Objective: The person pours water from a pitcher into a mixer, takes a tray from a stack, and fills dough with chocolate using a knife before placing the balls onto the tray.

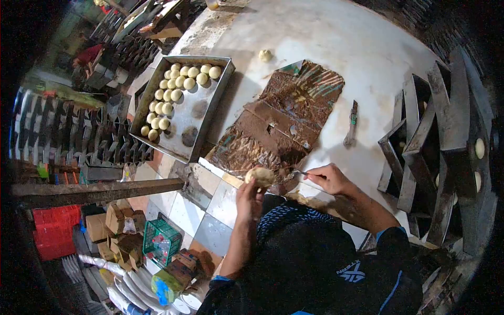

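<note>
While the left hand (249,199) cups a dough ball (261,176), the right hand (329,179) pinches a thin tool (300,172) over the white table (336,42), with a tiled floor (181,210) below.

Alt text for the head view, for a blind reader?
A person's left hand holds a pale round dough piece while the right hand holds a small metal blade at a brown paste-smeared sheet; a grey metal tray of pale dough balls sits beside it.

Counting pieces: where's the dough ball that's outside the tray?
In the head view, the dough ball lies alone on the white table, beyond the brown sheet, right of the tray.
</note>
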The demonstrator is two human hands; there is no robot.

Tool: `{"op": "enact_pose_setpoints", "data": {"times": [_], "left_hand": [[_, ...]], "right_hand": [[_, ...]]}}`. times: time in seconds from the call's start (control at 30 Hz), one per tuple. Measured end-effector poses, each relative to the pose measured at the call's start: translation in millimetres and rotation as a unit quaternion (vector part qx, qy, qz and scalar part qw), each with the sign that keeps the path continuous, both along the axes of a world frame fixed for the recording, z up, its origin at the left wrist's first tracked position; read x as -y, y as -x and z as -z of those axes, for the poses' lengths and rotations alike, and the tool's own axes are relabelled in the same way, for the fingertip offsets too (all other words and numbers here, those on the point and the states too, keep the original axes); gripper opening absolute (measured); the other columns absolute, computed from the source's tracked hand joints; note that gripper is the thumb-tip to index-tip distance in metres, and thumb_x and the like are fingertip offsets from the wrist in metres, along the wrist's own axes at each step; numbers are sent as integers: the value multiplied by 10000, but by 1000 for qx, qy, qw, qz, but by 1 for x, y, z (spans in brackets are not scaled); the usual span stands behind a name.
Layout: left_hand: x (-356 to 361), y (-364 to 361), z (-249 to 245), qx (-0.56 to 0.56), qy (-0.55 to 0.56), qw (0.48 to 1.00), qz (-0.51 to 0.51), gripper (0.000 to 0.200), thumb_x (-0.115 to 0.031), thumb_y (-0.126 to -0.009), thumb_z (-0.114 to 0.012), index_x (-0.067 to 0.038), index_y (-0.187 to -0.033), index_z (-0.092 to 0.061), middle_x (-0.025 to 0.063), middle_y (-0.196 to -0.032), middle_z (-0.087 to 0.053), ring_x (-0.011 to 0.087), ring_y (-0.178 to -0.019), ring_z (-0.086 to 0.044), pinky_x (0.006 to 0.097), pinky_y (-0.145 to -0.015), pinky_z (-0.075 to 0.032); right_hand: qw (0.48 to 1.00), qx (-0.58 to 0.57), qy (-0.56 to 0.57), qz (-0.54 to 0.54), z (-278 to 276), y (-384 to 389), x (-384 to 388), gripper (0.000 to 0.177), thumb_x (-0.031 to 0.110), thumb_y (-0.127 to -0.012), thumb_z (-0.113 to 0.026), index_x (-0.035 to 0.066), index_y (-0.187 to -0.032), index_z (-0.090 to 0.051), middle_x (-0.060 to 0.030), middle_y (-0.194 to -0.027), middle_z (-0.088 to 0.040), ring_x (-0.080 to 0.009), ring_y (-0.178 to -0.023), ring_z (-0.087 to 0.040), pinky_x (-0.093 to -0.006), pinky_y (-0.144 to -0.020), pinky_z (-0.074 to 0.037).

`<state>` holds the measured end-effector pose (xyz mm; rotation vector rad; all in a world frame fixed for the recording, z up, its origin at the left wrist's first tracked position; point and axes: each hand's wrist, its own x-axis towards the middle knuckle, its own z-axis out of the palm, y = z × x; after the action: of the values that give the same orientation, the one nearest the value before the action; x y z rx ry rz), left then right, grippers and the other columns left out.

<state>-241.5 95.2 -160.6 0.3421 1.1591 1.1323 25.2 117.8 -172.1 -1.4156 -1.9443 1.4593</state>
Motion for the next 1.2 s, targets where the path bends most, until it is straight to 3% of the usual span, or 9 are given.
{"op": "enact_pose_setpoints", "data": {"times": [0.27,0.47,0.53,0.67,0.73,0.8,0.87,1.07,1.2], "left_hand": [[-8,-20,1,131,55,989,33,332,-290,-943,-526,-45,-1163,-572,68,-1097,-620,185,-987,-578,323,-857,-470],[12,7,4,74,-23,997,-22,347,-283,-965,-502,-11,-1172,-555,101,-1114,-616,208,-992,-595,324,-896,-478],[19,12,-11,51,-10,998,-45,352,-271,-977,-478,18,-1166,-548,125,-1135,-608,224,-1031,-595,348,-941,-469],[40,24,-18,117,-131,983,-48,413,-281,-992,-451,43,-1244,-497,144,-1178,-588,224,-1106,-562,355,-991,-429],[50,33,-20,-25,-180,981,-73,467,-247,-999,-440,69,-1337,-379,143,-1225,-546,219,-1126,-539,335,-992,-408],[64,53,-10,-542,-325,775,21,714,-151,-964,-496,48,-1457,-21,194,-1321,-419,266,-1144,-510,328,-975,-397],[94,65,-43,-449,-362,813,72,766,-117,-946,-505,38,-1460,42,220,-1337,-389,271,-1194,-468,343,-1006,-372],[163,112,-102,-40,-391,913,-106,715,-134,-915,-547,25,-1470,-125,161,-1390,-377,233,-1217,-438,347,-1031,-340],[195,162,-85,-154,-474,867,-31,539,-404,-807,-706,4,-1145,-608,220,-1247,-462,264,-1079,-510,349,-882,-431]], "right_hand": [[904,104,-408,74,37,39,31,453,-11,-782,-586,38,-1232,-567,-126,-762,-527,-293,-706,-555,-387,-621,-473],[905,277,-307,94,58,50,36,331,73,-860,-576,24,-1187,-591,-147,-887,-570,-316,-804,-581,-387,-688,-494],[905,39,-399,145,10,83,34,256,162,-890,-605,-13,-1071,-648,-177,-988,-575,-284,-830,-620,-347,-708,-512],[874,-402,33,270,-16,153,37,191,99,-862,-647,-75,-937,-672,-132,-1040,-572,-177,-852,-635,-263,-705,-529],[881,-377,-40,281,-17,180,38,181,76,-849,-652,-83,-932,-669,-128,-1035,-569,-176,-843,-636,-270,-692,-534],[913,-243,-234,227,-55,205,55,180,41,-815,-665,-97,-929,-650,-117,-980,-576,-169,-823,-632,-288,-675,-542],[919,-202,-311,138,-107,226,81,168,14,-788,-674,-72,-929,-641,-126,-944,-581,-210,-806,-634,-306,-672,-533],[818,-147,-553,59,-147,269,145,129,1,-765,-689,-29,-877,-633,-114,-884,-566,-274,-768,-609,-351,-652,-506],[896,-182,-405,12,-173,268,179,175,78,-749,-748,12,-874,-645,-98,-894,-585,-219,-762,-609,-332,-650,-504]]}}
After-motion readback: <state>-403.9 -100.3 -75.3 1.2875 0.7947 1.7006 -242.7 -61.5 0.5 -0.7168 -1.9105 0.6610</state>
